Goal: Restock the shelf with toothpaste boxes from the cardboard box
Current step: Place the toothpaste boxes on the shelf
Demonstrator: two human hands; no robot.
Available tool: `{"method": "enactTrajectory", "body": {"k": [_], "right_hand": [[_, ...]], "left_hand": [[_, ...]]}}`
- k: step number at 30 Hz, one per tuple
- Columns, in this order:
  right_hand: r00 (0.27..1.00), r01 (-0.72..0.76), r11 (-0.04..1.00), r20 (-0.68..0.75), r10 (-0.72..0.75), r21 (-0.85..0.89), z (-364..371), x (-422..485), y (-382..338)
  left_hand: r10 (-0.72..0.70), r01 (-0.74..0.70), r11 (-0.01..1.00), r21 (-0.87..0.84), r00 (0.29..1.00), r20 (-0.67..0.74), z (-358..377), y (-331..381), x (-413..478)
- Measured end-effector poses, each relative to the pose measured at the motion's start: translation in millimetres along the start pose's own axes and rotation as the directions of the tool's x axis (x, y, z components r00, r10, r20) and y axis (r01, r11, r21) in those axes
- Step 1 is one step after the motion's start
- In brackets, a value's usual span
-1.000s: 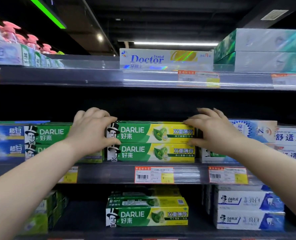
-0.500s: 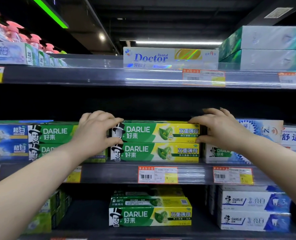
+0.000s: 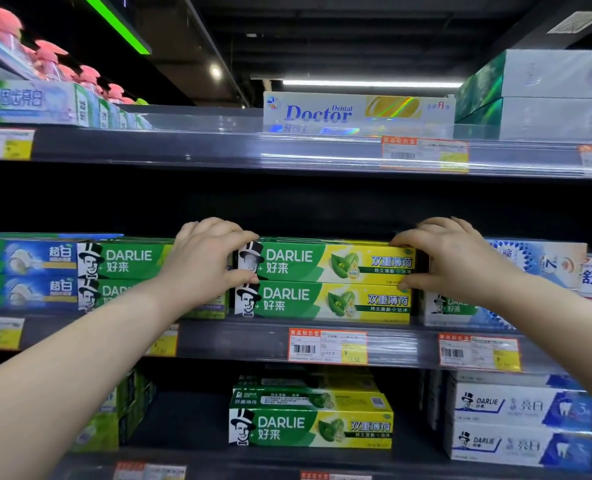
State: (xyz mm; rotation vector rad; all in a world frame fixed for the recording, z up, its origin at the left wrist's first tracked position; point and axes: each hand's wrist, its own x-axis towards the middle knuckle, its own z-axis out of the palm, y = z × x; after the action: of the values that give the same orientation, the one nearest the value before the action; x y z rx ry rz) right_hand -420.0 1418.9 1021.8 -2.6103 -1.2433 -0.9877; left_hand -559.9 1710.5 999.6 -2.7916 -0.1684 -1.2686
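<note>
Two green-and-yellow Darlie toothpaste boxes lie stacked on the middle shelf [image 3: 253,341]. My left hand [image 3: 204,261] grips the left end of the top Darlie box [image 3: 332,260], fingers over its top and thumb at its lower edge. At the right end of the same box my right hand [image 3: 450,258] holds on in the same way. The lower Darlie box [image 3: 325,302] lies beneath it. The cardboard box is out of view.
More Darlie boxes [image 3: 121,261] sit to the left, white-and-blue boxes [image 3: 544,261] to the right. A Dental Doctor box [image 3: 356,110] stands on the upper shelf. The lower shelf holds another green stack [image 3: 311,427] and white Darlie boxes [image 3: 516,427]. Price tags [image 3: 327,346] line the shelf edges.
Both hands stay on the ends of the top box. The view has shifted slightly, so the shelf contents sit a little further right in frame.
</note>
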Motion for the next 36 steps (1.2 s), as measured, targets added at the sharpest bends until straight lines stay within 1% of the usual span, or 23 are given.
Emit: {"method": "enactTrajectory", "body": {"k": [9, 16, 19, 21, 24, 28, 33, 36], "right_hand": [[0.998, -0.05, 0.998, 0.041, 0.051, -0.028, 1.9, -2.1, -4.8], [0.994, -0.111, 0.994, 0.01, 0.111, 0.001, -13.7, -21.1, -11.7], [0.988, -0.155, 0.988, 0.012, 0.155, 0.002, -23.6, -35.9, -19.2], [0.982, -0.188, 0.982, 0.01, 0.188, -0.013, -28.5, -50.5, -23.7], [0.972, -0.233, 0.972, 0.021, 0.233, -0.024, -31.1, -82.5, -28.0], [0.936, -0.328, 0.939, 0.1, 0.338, -0.104, -30.8, -140.5, -28.9], [0.835, -0.475, 0.869, 0.239, 0.496, -0.141, -34.2, -231.4, -21.3], [0.759, -0.565, 0.811, 0.29, 0.584, -0.154, -40.2, -291.0, -14.5]], "left_hand": [[-0.032, 0.032, 0.999, -0.006, 0.999, 0.044, -2.7, 4.7, -6.0], [-0.026, 0.016, 0.99, -0.143, 0.997, -0.066, -11.3, 14.7, -24.6], [0.033, -0.058, 0.971, -0.23, 0.993, -0.111, -14.5, 28.5, -35.8], [0.072, -0.1, 0.944, -0.314, 0.992, -0.101, -13.2, 43.8, -45.0], [0.133, -0.129, 0.894, -0.429, 0.991, -0.021, -3.9, 71.9, -62.1], [0.245, -0.106, 0.82, -0.563, 0.953, 0.177, 23.0, 112.7, -86.6], [0.334, -0.065, 0.808, -0.585, 0.869, 0.365, 64.2, 171.7, -118.4], [0.391, -0.053, 0.793, -0.607, 0.808, 0.441, 81.6, 214.0, -143.0]]}}
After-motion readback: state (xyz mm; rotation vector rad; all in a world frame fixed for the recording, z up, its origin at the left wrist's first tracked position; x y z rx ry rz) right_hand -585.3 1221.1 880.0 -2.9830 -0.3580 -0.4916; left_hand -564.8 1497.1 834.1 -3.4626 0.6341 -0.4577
